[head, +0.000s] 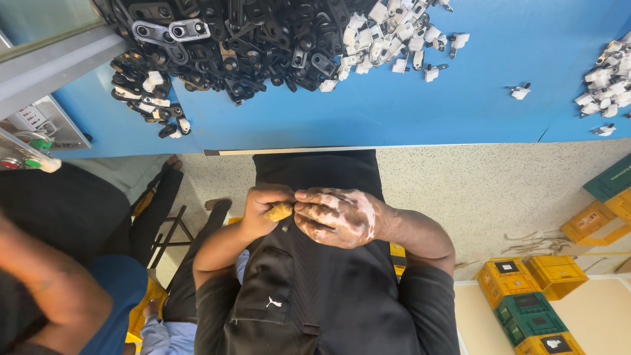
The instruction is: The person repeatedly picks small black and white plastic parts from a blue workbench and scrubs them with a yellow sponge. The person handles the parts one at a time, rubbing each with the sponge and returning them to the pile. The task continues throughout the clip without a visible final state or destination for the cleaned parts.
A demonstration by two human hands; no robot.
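Both my hands meet over my lap, just in front of my black apron (315,289). My left hand (263,209) is curled round a small yellowish-brown lump (279,212). My right hand (335,217) is closed with its fingertips pressed against the same lump from the right. Most of the lump is hidden by the fingers. Beyond the hands runs the near edge of a blue table (394,112).
A heap of black plastic and metal parts (230,46) lies on the table's far left, with small white clips (394,39) beside it and more white clips (608,85) at the right. Another person's arm (46,283) is at lower left. Yellow and green crates (532,296) stand on the floor, right.
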